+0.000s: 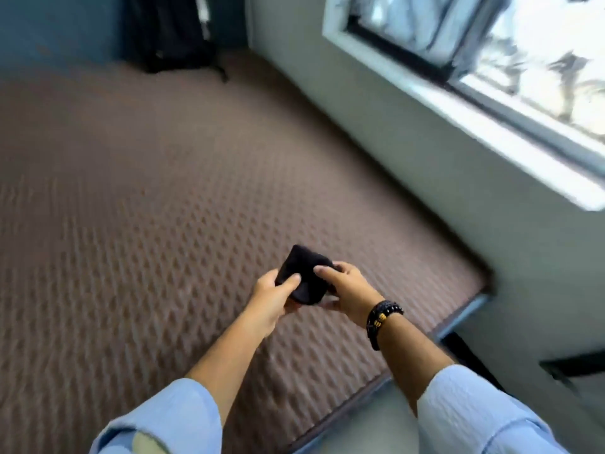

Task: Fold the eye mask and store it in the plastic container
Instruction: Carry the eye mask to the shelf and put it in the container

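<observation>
Brown quilted surface (pixel 147 224) below; L hand (pixel 273 298) & R hand (pixel 347 290) both grip folded black eye mask (pixel 306 273).

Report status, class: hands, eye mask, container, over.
Left hand and right hand both gripping black eye mask, bunched up, held above brown patterned surface. Plastic container not in view. Nothing in the way.

A brown bumpy mattress (pixel 163 208) fills most of the picture. A black bag (pixel 170 34) stands at the top left. A bright window (pixel 491 60) is at the top right.
</observation>
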The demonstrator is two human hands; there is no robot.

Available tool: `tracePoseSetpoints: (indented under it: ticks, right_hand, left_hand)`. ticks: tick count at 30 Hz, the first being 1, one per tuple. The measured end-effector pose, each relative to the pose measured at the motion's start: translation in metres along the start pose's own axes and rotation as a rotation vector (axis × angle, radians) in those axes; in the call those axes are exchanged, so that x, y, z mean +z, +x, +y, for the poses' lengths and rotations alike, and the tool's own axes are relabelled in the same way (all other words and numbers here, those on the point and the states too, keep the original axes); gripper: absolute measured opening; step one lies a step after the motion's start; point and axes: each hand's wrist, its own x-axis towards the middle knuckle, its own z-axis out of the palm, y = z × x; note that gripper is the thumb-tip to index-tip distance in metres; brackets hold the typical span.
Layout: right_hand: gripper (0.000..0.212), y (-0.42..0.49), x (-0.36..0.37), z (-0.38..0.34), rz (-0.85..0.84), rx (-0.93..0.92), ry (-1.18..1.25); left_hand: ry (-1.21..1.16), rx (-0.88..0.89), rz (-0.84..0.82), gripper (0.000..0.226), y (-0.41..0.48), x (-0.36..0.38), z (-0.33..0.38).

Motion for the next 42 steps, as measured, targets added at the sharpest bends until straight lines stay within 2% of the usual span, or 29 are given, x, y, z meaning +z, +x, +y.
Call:
tracePoseSetpoints:
  ticks: [2, 5, 7, 9, 12, 14, 17, 20, 23, 25, 29, 33, 35, 38, 40, 42]
  right_hand:
    - [0.015, -0.052, -0.045, -0.028, 0.092, -0.026, -0.050]
    - [0.005, -0.147, -0.117, -0.064, 0.262, -0.051, -0.095]
    - [0.014, -0.205, -0.158, -0.078, 0.385, -0.066, -0.028]
    - [0.022, -0.269, -0.200, -0.085, 0.537, -0.097, 0.041]
    - [0.025, -0.354, -0.255, -0.086, 0.752, -0.122, 0.085]
    - [0.023, -0.405, -0.290, -0.078, 0.874, -0.120, 0.136]
    - [0.008, -0.466, -0.337, -0.053, 1.016, -0.084, 0.179]
    - [0.016, -0.515, -0.380, -0.016, 1.138, -0.047, 0.278]
    - [0.008, -0.550, -0.417, 0.029, 1.219, 0.064, 0.289]
    - [0.010, -0.564, -0.439, 0.060, 1.264, 0.149, 0.231]
    - [0.015, -0.573, -0.466, 0.100, 1.255, 0.277, -0.040]
    - [0.012, -0.566, -0.479, 0.113, 1.184, 0.378, -0.297]
    - [0.013, -0.559, -0.480, 0.117, 1.117, 0.428, -0.438]
    - [0.014, -0.552, -0.481, 0.119, 1.124, 0.442, -0.473]
    - [0.016, -0.547, -0.481, 0.112, 1.216, 0.380, -0.476]
    - [0.024, -0.537, -0.470, 0.098, 1.320, 0.207, -0.535]
  left_hand:
    - [0.115, 0.056, -0.089, 0.030, -0.034, 0.045, 0.027]
    - [0.237, 0.143, -0.274, 0.031, -0.101, 0.126, 0.071]
    - [0.236, 0.177, -0.374, 0.029, -0.141, 0.179, 0.093]
    - [0.235, 0.158, -0.492, 0.017, -0.186, 0.237, 0.107]
    - [0.379, 0.104, -0.750, 0.007, -0.258, 0.313, 0.111]
    - [0.471, 0.141, -0.858, 0.006, -0.304, 0.361, 0.103]
    - [0.539, 0.222, -0.898, 0.010, -0.356, 0.425, 0.073]
    - [0.677, 0.292, -0.913, 0.021, -0.396, 0.477, 0.031]
    - [0.820, 0.288, -0.961, 0.036, -0.422, 0.518, -0.013]
    - [0.967, 0.374, -0.993, 0.041, -0.433, 0.539, -0.040]
    - [1.278, 0.803, -0.888, 0.050, -0.446, 0.565, -0.077]
    - [1.438, 1.007, -0.817, 0.054, -0.445, 0.570, -0.093]
    - [1.349, 1.094, -0.782, 0.048, -0.434, 0.565, -0.094]
    - [1.126, 1.045, -0.621, 0.040, -0.403, 0.548, -0.091]
    - [1.201, 0.868, -0.411, 0.046, -0.379, 0.530, -0.087]
    - [1.392, 0.635, -0.193, 0.058, -0.356, 0.509, -0.082]
